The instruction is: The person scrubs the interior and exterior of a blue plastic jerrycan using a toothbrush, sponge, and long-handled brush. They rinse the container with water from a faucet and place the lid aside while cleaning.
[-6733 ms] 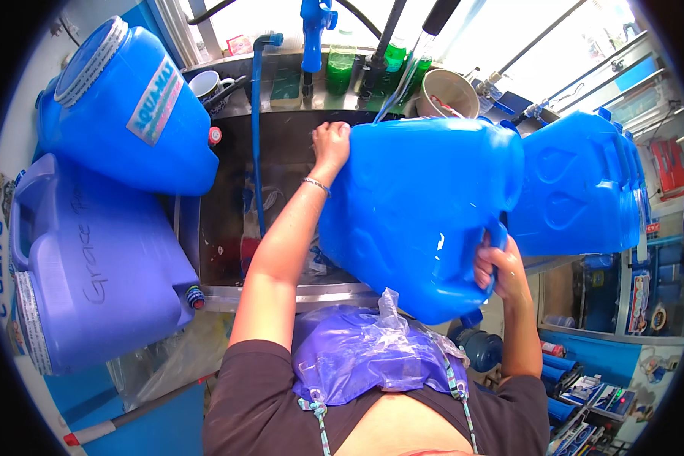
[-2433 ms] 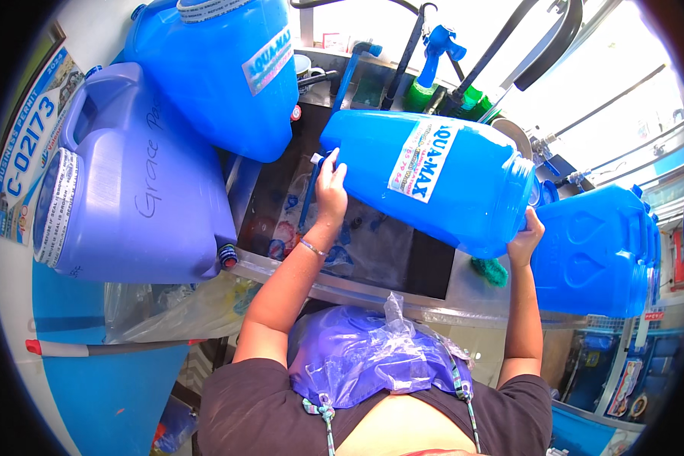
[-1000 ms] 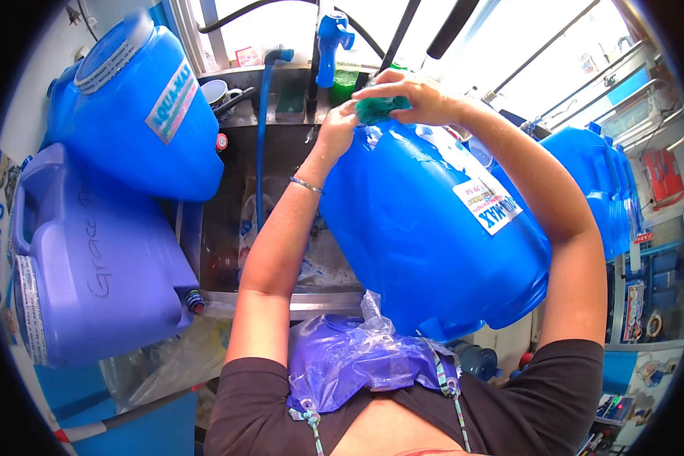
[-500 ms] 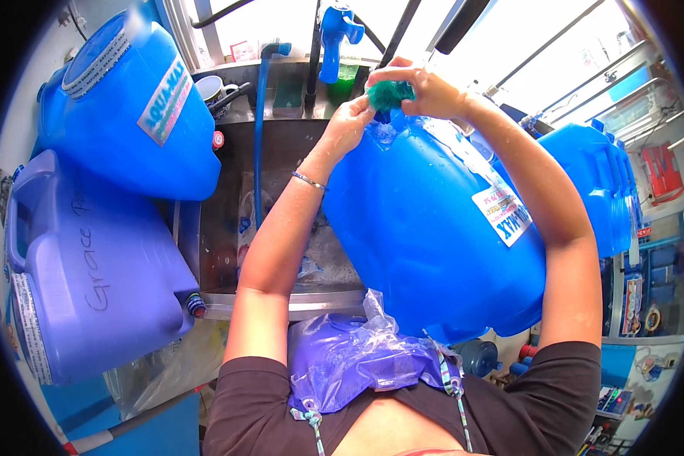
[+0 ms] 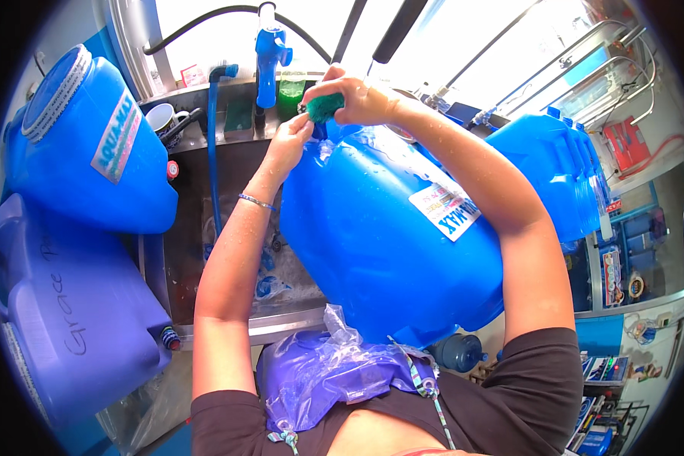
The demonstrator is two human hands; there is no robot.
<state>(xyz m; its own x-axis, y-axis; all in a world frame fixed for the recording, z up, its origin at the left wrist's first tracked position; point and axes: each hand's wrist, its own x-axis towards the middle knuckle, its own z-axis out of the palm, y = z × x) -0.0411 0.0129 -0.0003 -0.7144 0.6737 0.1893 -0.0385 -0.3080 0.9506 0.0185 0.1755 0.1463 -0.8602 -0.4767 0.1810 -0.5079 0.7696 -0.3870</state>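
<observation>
A big blue water container (image 5: 387, 243) leans in the metal sink in front of me, wet, with a printed label on its side. At its far upper end sits a dark blue spigot (image 5: 321, 132), mostly covered by my hands. My right hand (image 5: 359, 99) curls its fingers around a green scouring pad (image 5: 325, 108) and presses it against the spigot. Fingertips pinched, my left hand (image 5: 287, 146) meets the spigot from the left side; what lies between those fingers is hidden. Both forearms are wet.
Left of the metal sink (image 5: 186, 258) stand another blue container (image 5: 140, 182) and a purple jug (image 5: 91, 296). Behind are a blue faucet (image 5: 267, 72), a blue hose (image 5: 213, 152), a mug (image 5: 162, 119) and a green cup (image 5: 291, 95). More blue containers (image 5: 536, 163) stand right.
The whole view has shifted, so the scene sits further left and slightly lower. Both hands stay at the spigot, the scouring pad still in my right hand.
</observation>
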